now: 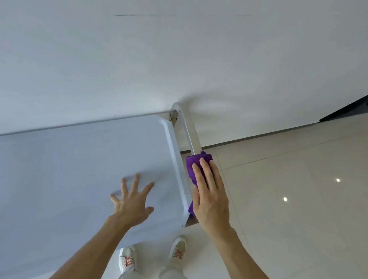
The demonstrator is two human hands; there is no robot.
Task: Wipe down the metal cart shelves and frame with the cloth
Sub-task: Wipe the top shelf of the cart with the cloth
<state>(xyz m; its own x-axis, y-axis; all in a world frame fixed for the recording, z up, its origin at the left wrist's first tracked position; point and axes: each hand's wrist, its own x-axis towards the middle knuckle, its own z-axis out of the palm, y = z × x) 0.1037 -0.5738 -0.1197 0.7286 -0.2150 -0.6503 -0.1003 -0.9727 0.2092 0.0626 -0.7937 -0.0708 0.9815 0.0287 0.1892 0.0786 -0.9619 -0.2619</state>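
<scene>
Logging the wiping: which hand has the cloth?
The right hand, pressing the purple cloth onto the cart's metal handle bar; the left hand rests bare.

Left hand [132,198]: fingers straight and spread wide, thumb out to the right, palm facing down, flat on a surface. Left forearm bare, entering from the bottom edge and running up and to the right to the wrist; wrist roughly in line with the forearm.

Right hand [210,193]: palm down, fingers held together and extended forward, pressing on a purple cloth [194,167]; fingertips bent slightly over it. Thumb side toward the left. Right forearm bare, entering from the lower right and angling up and left to the wrist. Both arms extended forward, hands near each other but apart.
</scene>
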